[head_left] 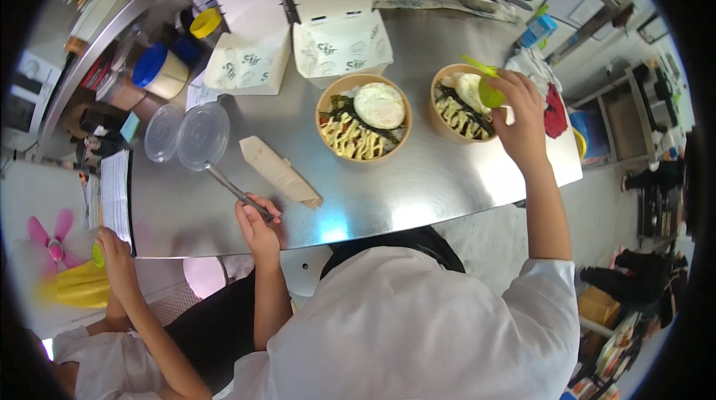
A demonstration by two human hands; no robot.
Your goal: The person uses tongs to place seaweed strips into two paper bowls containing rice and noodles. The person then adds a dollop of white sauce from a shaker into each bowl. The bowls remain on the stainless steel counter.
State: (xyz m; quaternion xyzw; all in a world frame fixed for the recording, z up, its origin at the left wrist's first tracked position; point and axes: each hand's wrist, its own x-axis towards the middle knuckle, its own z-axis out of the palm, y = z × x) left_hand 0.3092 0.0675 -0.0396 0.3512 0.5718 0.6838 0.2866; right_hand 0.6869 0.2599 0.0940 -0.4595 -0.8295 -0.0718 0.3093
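Observation:
My right hand [520,113] grips a small lime-green container [486,89] tipped over the right paper bowl [441,79], which holds rice, dark greens, pale sauce lines and a fried egg. A second, similar bowl [324,105] stands just to its left. On the near edge of the steel counter [418,184], my left hand [257,227] is closed on the end of a thin metal utensil [230,186]. Its far end reaches the clear round lid [203,135]. A folded brown paper packet [280,171] lies between my left hand and the bowls.
Two open white takeaway boxes [250,57] [339,42] stand behind the bowls. A second clear lid [162,131], a blue-lidded tub [160,70] and jars crowd the far left. Another person's hand [113,251] holds a yellow bottle [82,284] at lower left, beside papers [115,195].

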